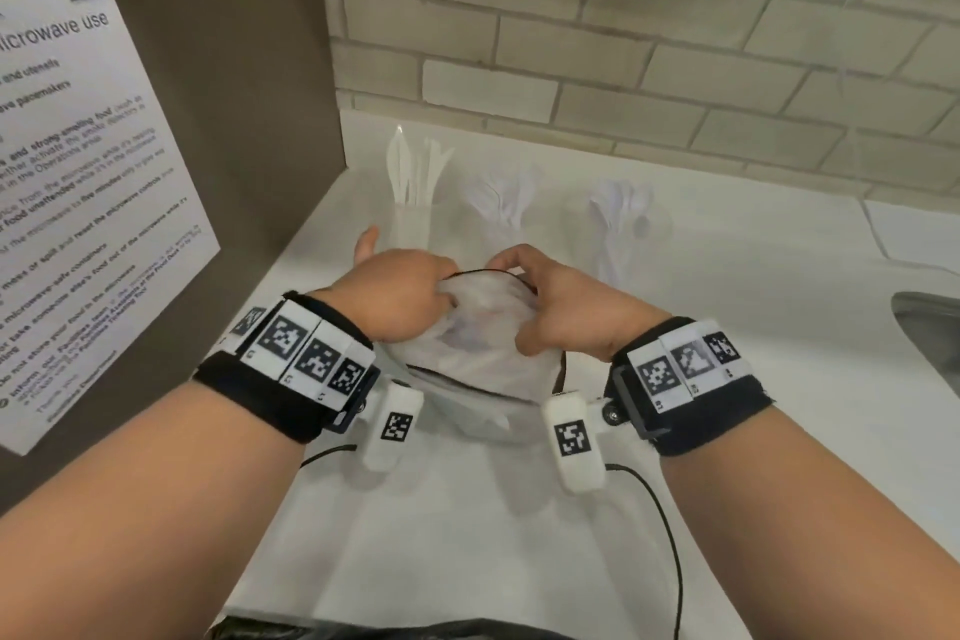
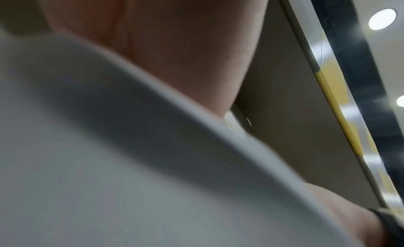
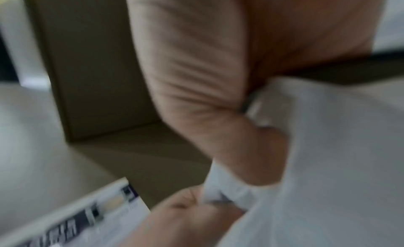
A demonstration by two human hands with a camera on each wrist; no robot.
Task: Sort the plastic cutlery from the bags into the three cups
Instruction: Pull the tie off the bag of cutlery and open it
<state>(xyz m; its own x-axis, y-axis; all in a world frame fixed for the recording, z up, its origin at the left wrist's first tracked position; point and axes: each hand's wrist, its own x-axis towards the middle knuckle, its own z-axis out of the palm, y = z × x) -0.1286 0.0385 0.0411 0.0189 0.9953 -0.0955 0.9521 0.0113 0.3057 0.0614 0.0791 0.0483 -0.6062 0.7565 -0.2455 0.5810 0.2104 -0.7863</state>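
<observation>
In the head view a clear plastic bag (image 1: 480,327) with white cutlery inside is held above the white counter (image 1: 753,276). My left hand (image 1: 400,296) grips its left upper edge with curled fingers, and my right hand (image 1: 556,307) pinches its right upper edge. Behind the hands stand three clear cups: the left cup (image 1: 413,218) holds knives, the middle cup (image 1: 498,213) forks, the right cup (image 1: 618,234) spoons. In the right wrist view my right hand (image 3: 229,112) pinches the blurred bag (image 3: 328,147). The left wrist view shows only a blurred palm (image 2: 174,43) and bag (image 2: 109,164).
A brown panel (image 1: 234,68) with a microwave notice (image 1: 78,203) stands on the left. A brick wall (image 1: 623,42) runs behind the cups. A steel sink (image 1: 930,327) lies at the right edge. A black cable (image 1: 670,535) trails over the near counter.
</observation>
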